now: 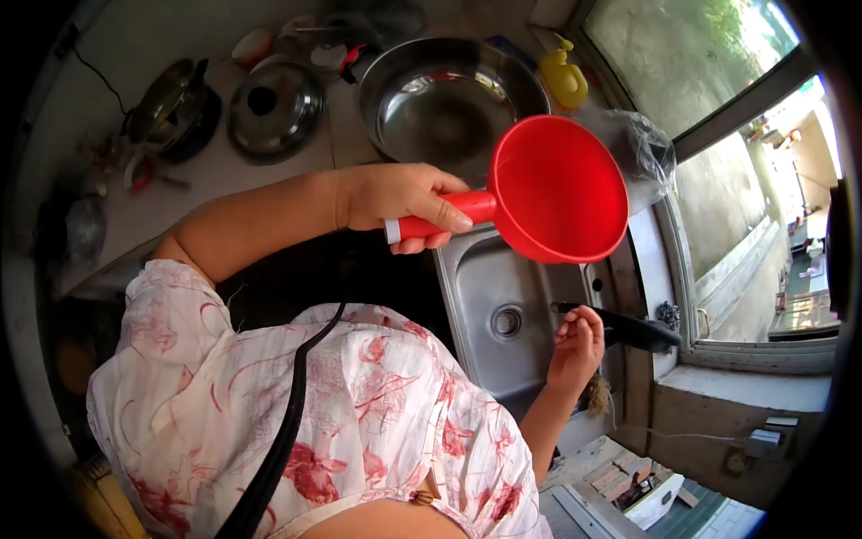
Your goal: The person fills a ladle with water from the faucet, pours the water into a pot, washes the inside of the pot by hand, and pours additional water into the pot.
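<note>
My left hand [395,198] is closed around the handle of a red plastic water ladle [561,190], fingers wrapped round the grip near its white end. The ladle's round cup faces me, over the back edge of the steel sink [476,296] and just in front of a large steel basin [453,99]. My right hand [577,346] is over the right side of the sink, its fingers curled in with nothing visible in them. It overlaps a long black bar, which looks like a faucet [628,329]; whether they touch, I cannot tell.
On the counter behind stand a steel pot lid [276,110], a dark pot [175,112] and a yellow pump bottle [563,79]. A clear plastic bag [642,153] lies beside the window frame [691,269] on the right. A wall socket [765,440] is low on the right.
</note>
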Demonstrator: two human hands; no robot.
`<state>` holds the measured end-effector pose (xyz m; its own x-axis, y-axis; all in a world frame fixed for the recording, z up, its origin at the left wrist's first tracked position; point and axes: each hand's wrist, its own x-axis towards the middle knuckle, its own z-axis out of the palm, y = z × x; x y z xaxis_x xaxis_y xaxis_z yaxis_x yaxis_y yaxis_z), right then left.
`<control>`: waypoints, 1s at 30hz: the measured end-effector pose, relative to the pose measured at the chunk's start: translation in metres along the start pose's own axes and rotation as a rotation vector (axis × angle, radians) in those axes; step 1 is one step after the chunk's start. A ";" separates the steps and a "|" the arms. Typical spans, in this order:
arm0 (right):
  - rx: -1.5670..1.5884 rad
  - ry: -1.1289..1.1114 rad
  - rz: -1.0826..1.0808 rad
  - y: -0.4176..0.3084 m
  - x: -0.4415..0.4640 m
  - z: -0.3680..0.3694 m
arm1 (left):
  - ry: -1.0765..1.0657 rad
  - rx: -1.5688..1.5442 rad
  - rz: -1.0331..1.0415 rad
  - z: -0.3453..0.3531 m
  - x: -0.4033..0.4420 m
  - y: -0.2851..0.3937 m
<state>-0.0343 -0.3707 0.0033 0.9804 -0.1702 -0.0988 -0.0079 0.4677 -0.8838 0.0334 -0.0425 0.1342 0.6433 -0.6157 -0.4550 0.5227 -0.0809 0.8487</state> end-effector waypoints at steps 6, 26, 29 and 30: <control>-0.136 -0.137 0.022 -0.026 0.083 0.130 | 0.125 0.222 0.092 -0.064 -0.025 0.044; -0.559 -0.537 -0.120 0.190 0.304 0.283 | 0.592 1.700 0.440 -0.230 -0.016 0.093; -0.535 -0.666 -0.047 0.199 0.321 0.269 | 0.685 1.887 0.500 -0.223 -0.016 0.082; -0.529 -0.677 -0.044 0.203 0.324 0.268 | 0.727 1.982 0.542 -0.220 -0.017 0.080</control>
